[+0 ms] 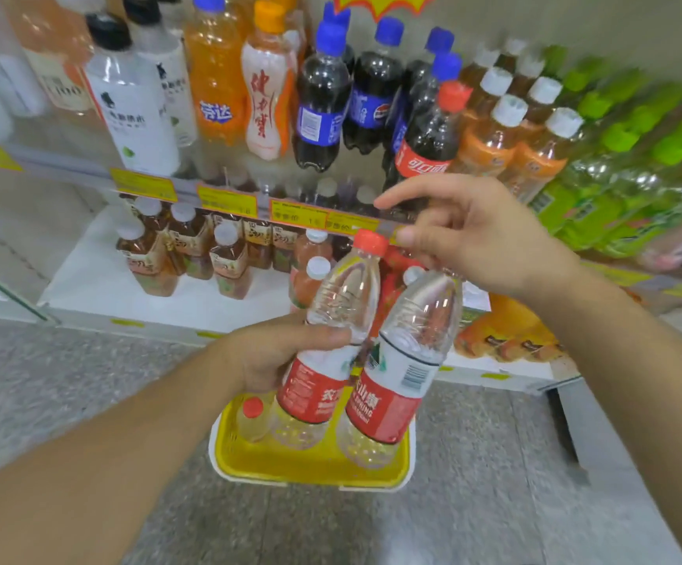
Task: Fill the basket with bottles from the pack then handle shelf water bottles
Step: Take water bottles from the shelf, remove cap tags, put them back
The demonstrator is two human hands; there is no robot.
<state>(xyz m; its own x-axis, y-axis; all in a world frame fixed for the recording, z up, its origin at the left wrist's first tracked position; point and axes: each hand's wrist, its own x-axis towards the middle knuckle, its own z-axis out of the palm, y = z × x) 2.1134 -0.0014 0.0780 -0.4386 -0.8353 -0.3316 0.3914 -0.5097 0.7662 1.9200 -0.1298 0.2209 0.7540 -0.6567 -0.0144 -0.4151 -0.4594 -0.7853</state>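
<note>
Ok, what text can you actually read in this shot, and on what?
"农" and partial "SPRING": red labels of the two held water bottles.
"可口可乐": red-capped cola bottle.
"芬达": orange soda bottle.
"健力宝": white bottle with orange cap.
Pepsi logo: blue-capped cola.
Yellow shelf price tags: too blurred.

Two water bottles being held side by side above the basket (310, 471), which is sitting on the floor (66, 381) in front of the shelving; left hand (278, 356) gripping the left bottle (323, 348) at its middle, right hand (477, 242) holding the right bottle (404, 373) at the neck; a third bottle (253, 418) lying in the basket, left side; upper shelf (217, 189) carrying drinks behind the hands, lower shelf (103, 279) below it with tea bottles (192, 246) standing
</note>
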